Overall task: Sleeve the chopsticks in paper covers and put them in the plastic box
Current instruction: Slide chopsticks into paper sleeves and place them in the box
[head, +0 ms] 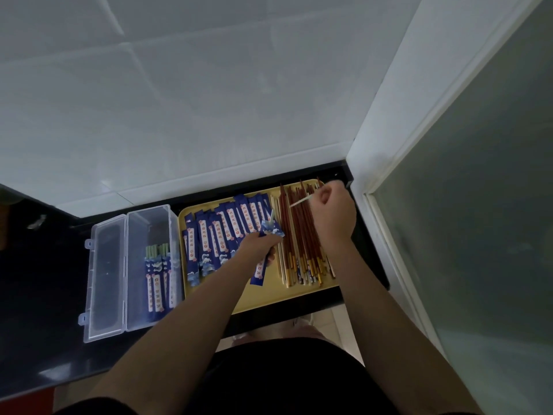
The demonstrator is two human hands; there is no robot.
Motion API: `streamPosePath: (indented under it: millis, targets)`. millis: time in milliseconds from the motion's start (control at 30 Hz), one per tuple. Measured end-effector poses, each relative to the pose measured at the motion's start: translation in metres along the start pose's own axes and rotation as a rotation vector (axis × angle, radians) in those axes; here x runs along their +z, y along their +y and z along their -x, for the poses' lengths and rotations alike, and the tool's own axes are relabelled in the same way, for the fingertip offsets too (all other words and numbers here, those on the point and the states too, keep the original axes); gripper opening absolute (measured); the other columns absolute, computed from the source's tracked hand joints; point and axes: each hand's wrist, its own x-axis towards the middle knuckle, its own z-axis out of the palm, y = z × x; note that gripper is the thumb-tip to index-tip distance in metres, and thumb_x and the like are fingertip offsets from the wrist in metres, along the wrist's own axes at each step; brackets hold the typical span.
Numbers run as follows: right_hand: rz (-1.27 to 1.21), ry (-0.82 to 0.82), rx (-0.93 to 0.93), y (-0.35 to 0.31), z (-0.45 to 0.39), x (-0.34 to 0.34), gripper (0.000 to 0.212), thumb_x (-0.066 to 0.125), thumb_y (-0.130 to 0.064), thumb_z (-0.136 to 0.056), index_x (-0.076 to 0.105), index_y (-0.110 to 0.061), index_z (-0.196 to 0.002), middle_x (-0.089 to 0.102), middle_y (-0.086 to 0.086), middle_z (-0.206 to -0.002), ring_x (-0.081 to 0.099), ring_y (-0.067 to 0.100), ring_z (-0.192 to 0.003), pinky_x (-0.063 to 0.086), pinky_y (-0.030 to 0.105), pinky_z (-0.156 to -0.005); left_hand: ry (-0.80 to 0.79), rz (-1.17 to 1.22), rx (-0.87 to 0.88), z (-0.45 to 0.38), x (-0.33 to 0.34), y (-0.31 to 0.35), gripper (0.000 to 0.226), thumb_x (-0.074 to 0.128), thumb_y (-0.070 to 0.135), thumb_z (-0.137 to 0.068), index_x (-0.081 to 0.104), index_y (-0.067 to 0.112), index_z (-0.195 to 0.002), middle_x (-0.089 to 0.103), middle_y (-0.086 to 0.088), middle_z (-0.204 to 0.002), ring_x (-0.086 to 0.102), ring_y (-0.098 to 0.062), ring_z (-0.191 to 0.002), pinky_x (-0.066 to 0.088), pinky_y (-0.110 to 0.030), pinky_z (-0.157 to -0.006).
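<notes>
On black counter (pixel 45 295), yellow tray (pixel 263 298), tiled wall (pixel 179 100)

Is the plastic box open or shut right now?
Open: the plastic box has its lid swung flat to the left, with sleeved chopsticks inside.

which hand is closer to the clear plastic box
Left. The left hand grips a blue paper cover over the yellow tray, just right of the plastic box; the right hand is farther right, over the loose chopsticks.
</notes>
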Motion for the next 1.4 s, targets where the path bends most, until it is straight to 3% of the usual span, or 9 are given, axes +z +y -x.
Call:
streamPosePath:
  millis: [200, 400, 700, 867, 967, 1067, 1200, 1300, 1400]
  targets:
    - [-0.439, 0.031, -0.174, -0.055, -0.01, -0.031, 0.012, 0.049, -0.024, -0.105, 0.055, -0.014, -0.107, 0.068, 0.001, -0.089, 0.066, 0.015, -0.065, 0.055, 0.024, -0.062, 0.117, -0.108, 0.047, 0.002, -0.004, 0.01, 0.024, 0.072, 0.025, -0.087, 0.059, 0.009, -0.075, 0.055, -0.003, -0.06, 0.051, -0.011, -0.053, 0.044, -0.021, -0.05]
    - [-0.611, -0.022, -0.161, -0.083, -0.003, -0.028, 0.012, 0.045, -0.019, -0.106, 0.054, -0.012, -0.109, 0.067, 0.005, -0.089, 0.062, 0.012, -0.053, 0.051, 0.022, -0.054, 0.186, -0.22, 0.125, 0.009, -0.018, 0.01, 0.027, 0.071, 0.029, -0.085, 0.054, 0.013, -0.071, 0.055, -0.005, -0.066, 0.051, -0.014, -0.058, 0.044, -0.025, -0.055]
    - [-0.525, -0.168, -0.221, -0.099, 0.005, -0.004, 0.012, 0.046, -0.021, -0.106, 0.056, -0.015, -0.109, 0.067, 0.0, -0.093, 0.065, 0.009, -0.061, 0.055, 0.022, -0.06, 0.202, -0.215, 0.17, 0.015, -0.04, 0.007, 0.031, 0.072, 0.029, -0.086, 0.05, 0.015, -0.069, 0.049, -0.002, -0.065, 0.048, -0.014, -0.061, 0.042, -0.026, -0.059]
    - [0.195, -0.658, -0.379, -0.103, 0.001, 0.006, 0.029, 0.049, -0.024, -0.104, 0.065, -0.015, -0.126, 0.069, 0.004, -0.114, 0.067, 0.018, -0.082, 0.055, 0.035, -0.077, 0.196, -0.145, 0.213, 0.015, -0.055, 0.007, 0.028, 0.071, 0.025, -0.086, 0.052, 0.01, -0.072, 0.052, -0.006, -0.063, 0.047, -0.014, -0.052, 0.042, -0.026, -0.056]
    - [0.174, -0.719, -0.36, -0.106, 0.006, 0.016, 0.043, 0.039, -0.015, -0.106, 0.049, -0.021, -0.148, 0.057, 0.005, -0.141, 0.055, 0.008, -0.059, 0.044, 0.022, -0.055, 0.191, -0.142, 0.225, 0.016, -0.064, 0.011, 0.027, 0.068, 0.024, -0.087, 0.051, 0.012, -0.069, 0.053, -0.003, -0.058, 0.047, -0.012, -0.049, 0.042, -0.023, -0.054]
    - [0.187, -0.756, -0.379, -0.109, 0.009, 0.032, 0.045, 0.034, -0.01, -0.106, 0.05, -0.021, -0.147, 0.061, 0.008, -0.134, 0.044, 0.004, -0.052, 0.033, 0.016, -0.047, 0.175, -0.116, 0.272, 0.016, -0.076, 0.012, 0.027, 0.066, 0.029, -0.089, 0.051, 0.012, -0.073, 0.054, -0.002, -0.055, 0.048, -0.013, -0.045, 0.043, -0.027, -0.057]
    - [0.056, -0.707, -0.265, -0.108, 0.009, 0.057, 0.043, 0.037, -0.019, -0.106, 0.045, -0.025, -0.149, 0.061, 0.003, -0.13, 0.057, 0.01, -0.061, 0.046, 0.024, -0.052, 0.205, 0.032, 0.379, 0.018, -0.096, 0.014, 0.02, 0.05, 0.035, -0.102, 0.049, 0.016, -0.097, 0.052, -0.002, -0.062, 0.046, -0.013, -0.046, 0.041, -0.026, -0.048]
    - [0.147, -0.69, -0.212, -0.103, 0.01, 0.076, 0.03, 0.042, -0.016, -0.103, 0.063, -0.014, -0.125, 0.063, 0.005, -0.109, 0.063, 0.019, -0.086, 0.055, 0.039, -0.08, 0.319, 0.087, 0.44, 0.017, -0.12, 0.011, 0.012, 0.046, 0.028, -0.104, 0.054, 0.02, -0.1, 0.055, -0.003, -0.071, 0.052, -0.016, -0.055, 0.046, -0.031, -0.051]
    - [0.365, -0.741, -0.167, -0.088, 0.019, 0.105, 0.025, 0.045, -0.006, -0.095, 0.057, -0.008, -0.074, 0.052, 0.003, -0.071, 0.05, 0.019, -0.065, 0.05, 0.038, -0.073, 0.551, 0.039, 0.445, 0.014, -0.147, 0.003, 0.016, 0.049, 0.026, -0.102, 0.061, 0.016, -0.099, 0.061, 0.0, -0.079, 0.056, -0.016, -0.067, 0.05, -0.035, -0.063]
